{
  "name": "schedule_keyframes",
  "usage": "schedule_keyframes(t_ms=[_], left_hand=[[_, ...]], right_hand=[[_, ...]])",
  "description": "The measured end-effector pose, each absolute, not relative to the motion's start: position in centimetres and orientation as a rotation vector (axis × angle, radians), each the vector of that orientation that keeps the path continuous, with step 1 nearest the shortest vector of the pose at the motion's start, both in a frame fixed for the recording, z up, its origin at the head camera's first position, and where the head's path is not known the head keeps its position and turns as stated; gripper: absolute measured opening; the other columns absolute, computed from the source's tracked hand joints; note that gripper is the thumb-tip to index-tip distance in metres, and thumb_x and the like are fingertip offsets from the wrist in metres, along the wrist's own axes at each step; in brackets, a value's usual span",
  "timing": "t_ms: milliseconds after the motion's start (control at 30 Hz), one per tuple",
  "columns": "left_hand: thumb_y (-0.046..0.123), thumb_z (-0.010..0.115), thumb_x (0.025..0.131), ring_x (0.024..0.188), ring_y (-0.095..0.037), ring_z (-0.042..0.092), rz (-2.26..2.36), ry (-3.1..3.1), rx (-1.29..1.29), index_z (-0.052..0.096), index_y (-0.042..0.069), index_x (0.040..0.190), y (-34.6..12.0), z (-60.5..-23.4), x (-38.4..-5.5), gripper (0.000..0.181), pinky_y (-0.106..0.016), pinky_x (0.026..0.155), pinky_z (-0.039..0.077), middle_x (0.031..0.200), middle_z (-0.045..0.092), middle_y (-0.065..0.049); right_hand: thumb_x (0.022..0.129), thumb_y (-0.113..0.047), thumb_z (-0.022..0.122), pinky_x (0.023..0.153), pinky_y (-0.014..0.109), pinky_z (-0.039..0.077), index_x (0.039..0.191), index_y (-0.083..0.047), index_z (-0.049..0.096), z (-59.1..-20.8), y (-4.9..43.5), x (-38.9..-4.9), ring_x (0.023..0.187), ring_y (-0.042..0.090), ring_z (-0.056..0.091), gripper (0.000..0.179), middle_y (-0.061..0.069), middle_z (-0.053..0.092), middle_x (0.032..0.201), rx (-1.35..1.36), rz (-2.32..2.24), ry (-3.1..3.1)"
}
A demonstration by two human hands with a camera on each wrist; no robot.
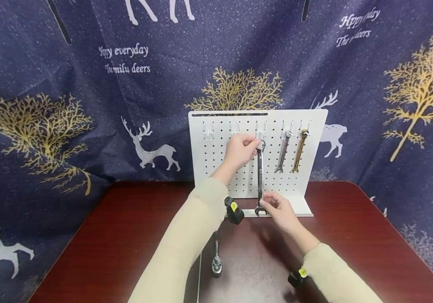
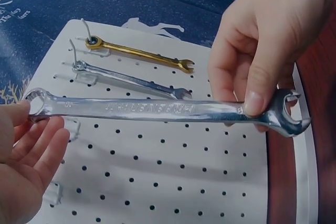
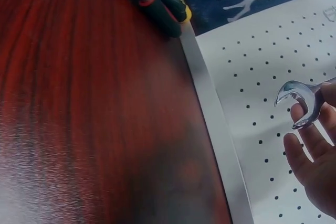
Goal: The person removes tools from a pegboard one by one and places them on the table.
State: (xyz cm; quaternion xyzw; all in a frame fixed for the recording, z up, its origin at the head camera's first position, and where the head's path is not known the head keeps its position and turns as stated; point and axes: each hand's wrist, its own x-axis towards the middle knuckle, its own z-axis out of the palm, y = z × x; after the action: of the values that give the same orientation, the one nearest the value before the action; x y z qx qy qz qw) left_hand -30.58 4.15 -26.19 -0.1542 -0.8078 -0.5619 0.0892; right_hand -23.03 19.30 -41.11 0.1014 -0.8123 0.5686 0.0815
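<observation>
Large silver wrench (image 1: 260,172) stands upright before the pegboard (image 1: 212,168), open end by its lower edge; left hand (image 1: 241,150) pinches the ring between fingers, right hand (image 1: 279,210) the shank; seemingly being hung, so the ring needs guiding over the hook (image 1: 260,134)

Bright light leaves pale glare and soft shadows on the red tabletop (image 1: 244,256).

Indoor tool workspace, deer-print cloth backdrop (image 1: 171,92), dark red table (image 1: 133,223), white pegboard (image 1: 292,185)
</observation>
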Motion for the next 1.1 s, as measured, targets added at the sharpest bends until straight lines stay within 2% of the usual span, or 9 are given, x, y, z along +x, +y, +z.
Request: schedule_keyframes(t_ms=[200, 400, 533, 700, 967, 1100], left_hand=[[0.019, 0.063, 0.091, 0.068, -0.012, 0.066, -1.725, -2.419, -0.46, 0.068, 0.004, 0.107, 3.2, -27.2, -30.4, 0.022, -0.02, 0.061, 0.057, 0.088, 0.071, -0.009], [0.017, 0.063, 0.091, 0.073, -0.014, 0.068, -1.74, -2.439, -0.478, 0.066, 0.004, 0.11, 2.3, -28.2, -30.0, 0.023, -0.02, 0.063, 0.057, 0.093, 0.071, -0.01], [0.018, 0.062, 0.092, 0.074, -0.014, 0.068, -1.724, -2.475, -0.48, 0.066, 0.005, 0.11, 1.6, -28.8, -29.8, 0.023, -0.019, 0.063, 0.057, 0.093, 0.07, -0.009], [0.017, 0.062, 0.092, 0.076, -0.014, 0.068, -1.725, -2.493, -0.487, 0.065, 0.005, 0.11, 1.0, -29.7, -29.7, 0.023, -0.019, 0.064, 0.057, 0.094, 0.07, -0.01], [0.016, 0.06, 0.092, 0.082, -0.021, 0.068, -1.717, -2.549, -0.497, 0.065, 0.003, 0.108, 0.0, -31.1, -29.4, 0.021, -0.02, 0.065, 0.057, 0.093, 0.068, -0.01], [0.016, 0.061, 0.092, 0.08, -0.018, 0.068, -1.718, -2.571, -0.494, 0.065, 0.003, 0.108, -0.6, -31.8, -29.3, 0.021, -0.021, 0.066, 0.058, 0.094, 0.068, -0.011]], right_hand=[[0.092, -0.008, 0.059, 0.068, 0.019, 0.051, 0.108, 0.006, 0.058, -41.5, 18.8, -22.5, 0.076, 0.004, 0.06, 0.021, 0.024, 0.068, 0.098, 0.355, 1.701, -2.468], [0.092, -0.009, 0.059, 0.058, 0.023, 0.048, 0.105, 0.004, 0.059, -41.7, 18.2, -22.0, 0.07, 0.012, 0.06, 0.019, 0.021, 0.068, 0.091, 0.409, 1.708, -2.502], [0.092, -0.01, 0.059, 0.058, 0.028, 0.053, 0.105, 0.004, 0.058, -42.1, 17.7, -21.6, 0.07, 0.014, 0.061, 0.019, 0.02, 0.067, 0.088, 0.428, 1.783, -2.525], [0.093, -0.01, 0.058, 0.062, 0.037, 0.057, 0.103, 0.006, 0.056, -42.8, 17.3, -21.2, 0.071, 0.01, 0.063, 0.019, 0.02, 0.066, 0.087, 0.455, 1.854, -2.542], [0.093, -0.009, 0.057, 0.063, 0.029, 0.057, 0.097, 0.009, 0.055, -43.7, 17.0, -20.5, 0.07, 0.008, 0.063, 0.019, 0.025, 0.067, 0.089, 0.561, 1.878, -2.569], [0.092, -0.009, 0.058, 0.061, 0.027, 0.056, 0.097, 0.008, 0.055, -44.1, 16.7, -20.1, 0.067, 0.008, 0.061, 0.019, 0.022, 0.068, 0.085, 0.58, 1.893, -2.594]])
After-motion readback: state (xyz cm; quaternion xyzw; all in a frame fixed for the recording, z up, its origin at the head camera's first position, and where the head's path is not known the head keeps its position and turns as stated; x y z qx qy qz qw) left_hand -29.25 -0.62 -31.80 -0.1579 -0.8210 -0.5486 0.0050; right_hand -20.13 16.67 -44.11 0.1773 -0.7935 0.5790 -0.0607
